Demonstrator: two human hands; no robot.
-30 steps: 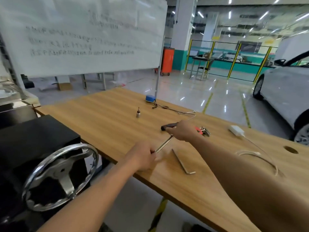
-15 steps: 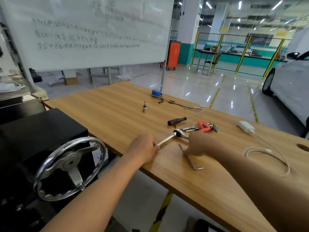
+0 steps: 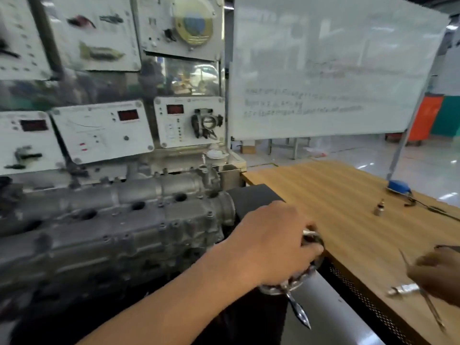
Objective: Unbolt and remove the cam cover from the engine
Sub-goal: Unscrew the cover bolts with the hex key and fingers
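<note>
left of left hand [image 3: 271, 245] gripping handwheel [image 3: 281, 290], cam cover [image 3: 139, 220]

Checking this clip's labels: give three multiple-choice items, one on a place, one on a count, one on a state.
1. Where does the small metal socket stand? A on the wooden table; B on the floor; C in a drawer.
2. How many red displays are on the panels? A one; B three; C five.
3. The cam cover is: A on the engine; B on the table; C in a hand.
Key: A, it stands on the wood; B, three red windows show; A, it sits atop the engine.
</note>
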